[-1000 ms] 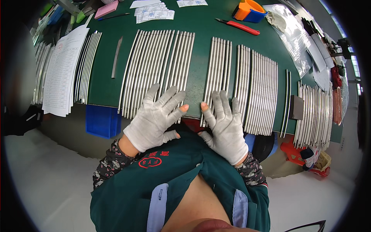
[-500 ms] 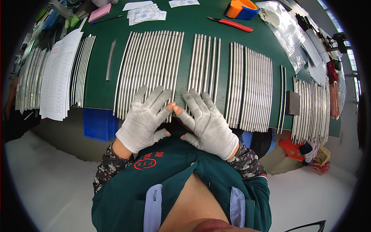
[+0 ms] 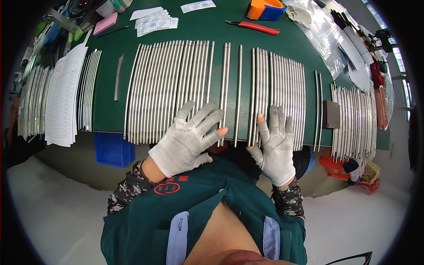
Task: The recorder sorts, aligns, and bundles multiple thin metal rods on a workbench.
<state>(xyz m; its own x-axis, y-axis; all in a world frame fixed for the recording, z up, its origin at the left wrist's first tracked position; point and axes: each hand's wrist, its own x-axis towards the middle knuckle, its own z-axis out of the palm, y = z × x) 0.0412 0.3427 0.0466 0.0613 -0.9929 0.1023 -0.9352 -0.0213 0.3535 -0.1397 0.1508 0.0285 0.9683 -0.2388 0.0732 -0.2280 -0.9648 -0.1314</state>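
Observation:
Slim silvery metal rods lie side by side in rows on a green table. My left hand (image 3: pixel 187 137), in a pale glove with bare thumb and index fingertips, rests fingers outstretched on the near ends of the wide left row (image 3: pixel 163 84). Its index fingertip is by a narrow pair of rods (image 3: pixel 225 84). One lone rod (image 3: pixel 239 92) lies between my hands. Gloved alike, my right hand (image 3: pixel 277 148) lies flat with fingers apart over the lower part of the right row (image 3: pixel 287 88). Neither hand grips anything.
Printed sheets (image 3: pixel 66 97) cover rods at far left, beside a thin metal strip (image 3: pixel 119 77). A red-handled knife (image 3: pixel 258 28), an orange-and-blue tape dispenser (image 3: pixel 265 9) and paper slips (image 3: pixel 157 22) lie at the back. A dark block (image 3: pixel 330 115) touches more rods (image 3: pixel 355 119) at right.
My hands have moved apart, the right one going right onto the right row. The middle cluster of rods has spread: some now adjoin the left row, others the right, with a few left between.

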